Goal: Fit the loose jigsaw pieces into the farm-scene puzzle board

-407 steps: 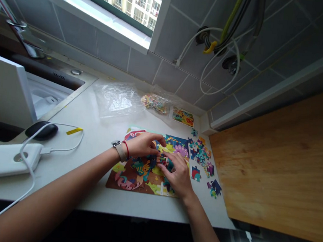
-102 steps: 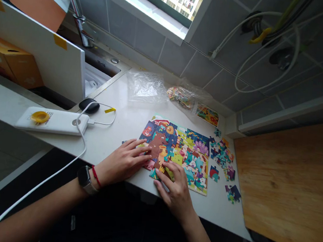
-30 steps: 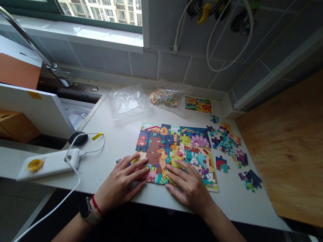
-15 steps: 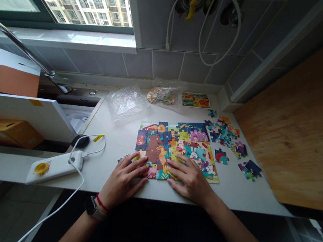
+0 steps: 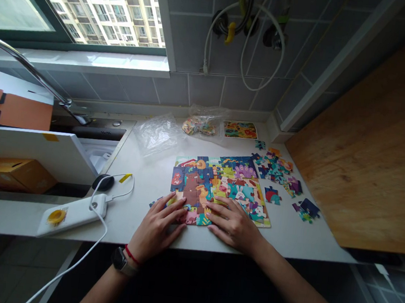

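A colourful jigsaw puzzle (image 5: 193,189) with cartoon animals lies joined on the white counter. My left hand (image 5: 160,224) rests flat over its lower left corner, fingers stretched out and slightly apart. On the lower middle part lies my right hand (image 5: 233,224), its fingers extended across the pieces. Neither hand grips anything. Part of a dark piece peeks out left of my left fingertips. Loose puzzle pieces (image 5: 276,166) are heaped right of the puzzle, and a red and teal piece (image 5: 272,195) sits close to its right edge. The pieces under my palms are hidden.
Behind the puzzle lie a crumpled clear bag (image 5: 159,135), a bag of pieces (image 5: 200,126) and a picture card (image 5: 241,130). At left are a white power strip (image 5: 72,215) with a cable, a black mouse-like object (image 5: 103,182) and a sink holding boxes. A wooden panel (image 5: 361,153) stands right.
The camera view has tilted up and shifted slightly. Both hands stay spread on the puzzle in nearly the same place, and the pieces look unmoved.
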Demonstrator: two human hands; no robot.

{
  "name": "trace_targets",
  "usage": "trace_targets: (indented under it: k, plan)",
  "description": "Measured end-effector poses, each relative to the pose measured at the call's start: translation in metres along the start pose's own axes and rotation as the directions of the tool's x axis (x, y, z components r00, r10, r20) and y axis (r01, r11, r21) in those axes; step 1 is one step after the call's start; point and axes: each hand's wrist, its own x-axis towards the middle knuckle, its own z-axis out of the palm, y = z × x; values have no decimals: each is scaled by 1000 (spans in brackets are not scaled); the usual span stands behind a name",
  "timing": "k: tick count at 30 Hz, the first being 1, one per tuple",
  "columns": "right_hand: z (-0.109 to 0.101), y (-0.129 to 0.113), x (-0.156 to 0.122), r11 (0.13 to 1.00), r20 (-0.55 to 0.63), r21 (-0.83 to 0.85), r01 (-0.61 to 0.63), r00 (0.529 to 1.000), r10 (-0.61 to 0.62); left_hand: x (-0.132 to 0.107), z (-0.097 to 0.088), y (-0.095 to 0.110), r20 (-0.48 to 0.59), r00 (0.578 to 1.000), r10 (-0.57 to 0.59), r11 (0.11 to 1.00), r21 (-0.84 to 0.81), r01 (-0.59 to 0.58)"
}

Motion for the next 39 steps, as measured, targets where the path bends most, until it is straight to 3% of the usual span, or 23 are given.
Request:
trace_targets:
  k: [3,5,9,12,17,25,31,39]
  plan:
    - [-2,2,0,999,-61,41,7,998,-4,1,-1,0,-37,999,11,1000,-20,-12]
    - [-4,4,-1,995,-164,97,-29,985,45,0,-3,0,-120,993,-3,999,-36,-1]
    - [-8,7,-4,960,-390,229,-159,889,240,-10,-4,-6,-302,938,-172,985,-49,165]
    - [-10,7,-5,945,-478,266,-190,825,300,-25,-2,-14,-287,907,-309,950,-48,308]
    - [-10,6,-2,920,-455,308,-242,812,366,-42,1,-27,-237,885,-401,916,-94,389]
    - [-8,7,0,925,-425,268,-268,829,363,-37,1,-22,-304,893,-332,942,-62,329]
    - [-11,4,1,936,-421,242,-255,842,338,-33,-4,-19,-274,915,-296,952,-9,306]
    - [-16,-8,-3,956,-433,198,-218,855,284,-33,-7,-13,-289,909,-300,949,3,314]
